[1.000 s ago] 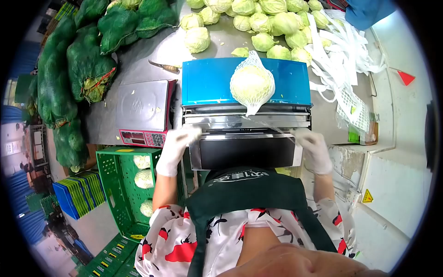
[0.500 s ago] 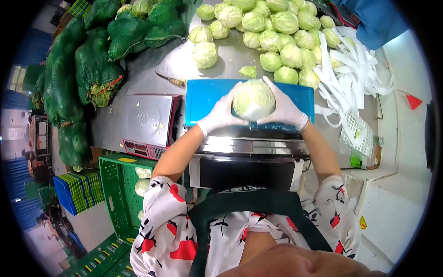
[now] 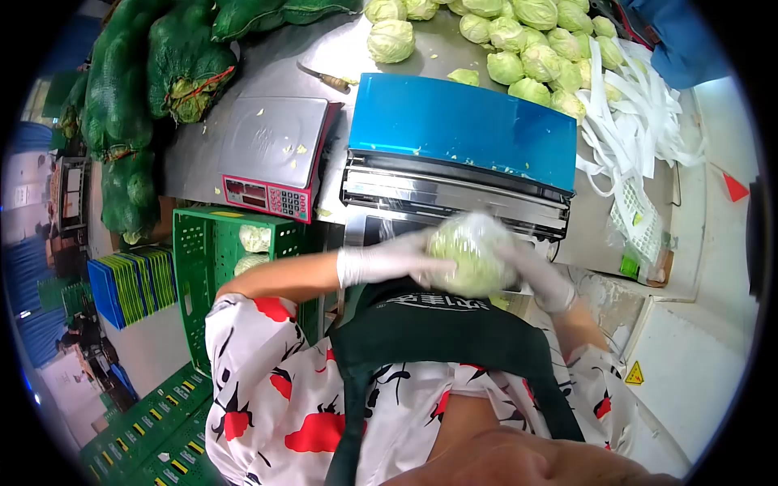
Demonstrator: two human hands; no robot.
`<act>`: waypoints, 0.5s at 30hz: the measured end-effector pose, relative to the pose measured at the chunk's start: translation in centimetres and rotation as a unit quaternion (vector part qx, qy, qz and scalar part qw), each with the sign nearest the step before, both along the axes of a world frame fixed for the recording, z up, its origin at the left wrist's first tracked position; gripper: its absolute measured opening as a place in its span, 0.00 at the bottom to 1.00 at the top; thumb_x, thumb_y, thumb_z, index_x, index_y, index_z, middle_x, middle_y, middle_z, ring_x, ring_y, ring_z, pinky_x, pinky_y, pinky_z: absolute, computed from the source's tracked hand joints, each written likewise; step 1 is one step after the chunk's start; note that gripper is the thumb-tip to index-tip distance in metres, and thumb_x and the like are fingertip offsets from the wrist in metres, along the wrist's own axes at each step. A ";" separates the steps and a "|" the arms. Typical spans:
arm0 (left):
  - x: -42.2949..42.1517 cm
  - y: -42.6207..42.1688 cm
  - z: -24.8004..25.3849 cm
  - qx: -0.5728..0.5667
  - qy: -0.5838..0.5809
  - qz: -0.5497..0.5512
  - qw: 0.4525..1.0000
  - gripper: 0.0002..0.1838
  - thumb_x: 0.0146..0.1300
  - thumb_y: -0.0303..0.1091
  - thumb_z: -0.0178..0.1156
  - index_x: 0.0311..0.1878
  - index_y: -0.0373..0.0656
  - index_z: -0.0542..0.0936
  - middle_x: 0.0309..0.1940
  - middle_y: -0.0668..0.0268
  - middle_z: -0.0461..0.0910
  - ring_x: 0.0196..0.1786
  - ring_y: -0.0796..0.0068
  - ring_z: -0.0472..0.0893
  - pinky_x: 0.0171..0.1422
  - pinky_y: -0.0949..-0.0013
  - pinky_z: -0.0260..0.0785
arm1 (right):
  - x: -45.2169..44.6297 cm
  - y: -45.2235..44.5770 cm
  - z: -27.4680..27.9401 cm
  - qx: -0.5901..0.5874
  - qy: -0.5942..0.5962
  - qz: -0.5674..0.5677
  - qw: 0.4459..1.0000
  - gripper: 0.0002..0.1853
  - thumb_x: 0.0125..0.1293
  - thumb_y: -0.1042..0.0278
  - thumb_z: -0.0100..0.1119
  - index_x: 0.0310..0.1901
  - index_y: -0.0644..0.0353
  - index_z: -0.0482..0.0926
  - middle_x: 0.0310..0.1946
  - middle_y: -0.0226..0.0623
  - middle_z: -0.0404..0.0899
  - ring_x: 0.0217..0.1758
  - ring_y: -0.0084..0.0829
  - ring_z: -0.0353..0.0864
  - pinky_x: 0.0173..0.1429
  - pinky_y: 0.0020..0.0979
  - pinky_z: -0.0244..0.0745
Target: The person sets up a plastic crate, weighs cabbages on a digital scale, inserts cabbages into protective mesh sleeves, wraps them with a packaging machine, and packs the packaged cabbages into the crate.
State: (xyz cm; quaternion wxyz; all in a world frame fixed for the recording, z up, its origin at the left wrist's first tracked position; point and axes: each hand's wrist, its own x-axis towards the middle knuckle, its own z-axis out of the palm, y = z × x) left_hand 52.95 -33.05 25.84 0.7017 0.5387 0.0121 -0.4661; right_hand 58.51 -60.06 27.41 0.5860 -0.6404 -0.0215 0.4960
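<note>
A round pale green cabbage (image 3: 470, 255) with shiny clear film over it is between my gloved hands, close to my apron. My left hand (image 3: 405, 257) holds its left side, fingers curved against it. On its right side my right hand (image 3: 535, 271) is pressed, blurred by motion. Just beyond stands the wrapping machine, with a blue top (image 3: 466, 130) and metal rollers (image 3: 454, 190); its near part is partly hidden by the cabbage and my hands.
A scale (image 3: 271, 150) and a knife (image 3: 324, 77) lie left of the machine. Green net sacks (image 3: 121, 89) are at the far left, loose cabbages (image 3: 539, 61) behind, white netting (image 3: 636, 121) at right. A green crate (image 3: 194, 283) holding cabbages stands lower left.
The cabbage has come from the blue top toward my body, now with shiny film around it. Both hands moved with it, and the view has shifted.
</note>
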 end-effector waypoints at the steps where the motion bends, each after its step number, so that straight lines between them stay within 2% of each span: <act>1: -2.3 -0.8 -2.6 -0.001 -0.063 -0.001 0.998 0.46 0.67 0.55 0.64 0.78 0.39 0.55 0.65 0.56 0.71 0.60 0.70 0.77 0.51 0.70 0.79 | -2.0 0.6 1.1 0.081 -0.003 -0.014 0.997 0.34 0.73 0.53 0.57 0.72 0.67 0.64 0.67 0.40 0.71 0.66 0.31 0.73 0.73 0.32 0.64; 3: -3.2 -0.8 -3.2 -0.031 0.088 -0.019 0.995 0.46 0.64 0.60 0.64 0.74 0.37 0.61 0.59 0.55 0.77 0.49 0.68 0.83 0.53 0.68 0.79 | -4.2 -0.2 -2.0 0.035 0.061 -0.069 0.995 0.32 0.76 0.50 0.52 0.71 0.66 0.65 0.65 0.39 0.73 0.66 0.29 0.73 0.71 0.31 0.67; 5: -3.0 -0.6 -5.8 -0.024 0.145 -0.024 0.989 0.46 0.65 0.64 0.60 0.74 0.37 0.63 0.59 0.53 0.78 0.54 0.65 0.83 0.57 0.65 0.77 | -4.1 -0.2 -5.6 0.082 0.166 -0.083 0.979 0.33 0.78 0.45 0.47 0.71 0.66 0.66 0.63 0.38 0.74 0.64 0.27 0.75 0.69 0.30 0.69; 6: -2.9 -0.5 -7.3 -0.033 0.186 -0.012 0.982 0.45 0.64 0.66 0.59 0.70 0.35 0.68 0.54 0.53 0.82 0.48 0.65 0.85 0.57 0.64 0.77 | -3.5 0.4 -6.9 0.065 0.233 -0.082 0.967 0.35 0.78 0.41 0.44 0.70 0.65 0.66 0.63 0.39 0.75 0.62 0.27 0.77 0.67 0.29 0.71; 7: -3.1 -0.4 -8.8 -0.019 0.240 0.001 0.971 0.43 0.66 0.65 0.58 0.68 0.34 0.70 0.53 0.53 0.82 0.51 0.64 0.84 0.60 0.63 0.76 | -3.2 1.1 -7.4 0.066 0.326 -0.098 0.938 0.35 0.78 0.40 0.42 0.70 0.64 0.66 0.62 0.41 0.75 0.61 0.30 0.78 0.66 0.31 0.71; 9: -4.2 -0.2 -9.7 -0.057 0.243 0.013 0.968 0.38 0.72 0.60 0.54 0.69 0.33 0.69 0.57 0.52 0.80 0.57 0.63 0.82 0.68 0.60 0.70 | -3.9 0.9 -7.8 0.096 0.377 -0.123 0.913 0.32 0.80 0.42 0.38 0.73 0.59 0.63 0.65 0.40 0.73 0.64 0.31 0.76 0.67 0.35 0.73; 12: -6.4 0.9 -9.3 -0.153 0.231 0.103 0.955 0.33 0.76 0.54 0.50 0.70 0.34 0.68 0.62 0.52 0.78 0.62 0.65 0.79 0.71 0.62 0.68 | -5.4 -2.3 -5.8 0.124 0.267 -0.106 0.950 0.28 0.79 0.48 0.44 0.70 0.60 0.68 0.62 0.40 0.76 0.60 0.34 0.80 0.65 0.35 0.74; 13: -7.1 1.0 -8.1 -0.132 0.191 0.136 0.963 0.30 0.76 0.47 0.53 0.72 0.35 0.66 0.67 0.50 0.73 0.65 0.65 0.77 0.72 0.65 0.67 | -6.4 -3.8 -6.4 0.057 0.133 -0.087 0.986 0.25 0.79 0.52 0.46 0.67 0.61 0.70 0.60 0.40 0.78 0.59 0.34 0.81 0.64 0.34 0.75; 14: -8.8 1.1 -9.1 -0.062 0.073 0.140 0.986 0.29 0.75 0.43 0.55 0.73 0.37 0.66 0.64 0.52 0.76 0.63 0.67 0.79 0.70 0.67 0.69 | -8.0 -5.4 -8.1 -0.013 -0.001 -0.065 0.998 0.22 0.79 0.56 0.47 0.65 0.63 0.73 0.59 0.40 0.79 0.57 0.33 0.82 0.62 0.32 0.76; 15: -10.1 1.2 -10.2 0.007 -0.044 0.140 0.989 0.29 0.74 0.39 0.57 0.73 0.40 0.66 0.61 0.54 0.79 0.61 0.69 0.80 0.68 0.68 0.71 | -9.7 -6.9 -10.1 -0.085 -0.134 -0.043 0.986 0.20 0.79 0.60 0.49 0.63 0.64 0.75 0.57 0.41 0.81 0.56 0.33 0.83 0.61 0.31 0.76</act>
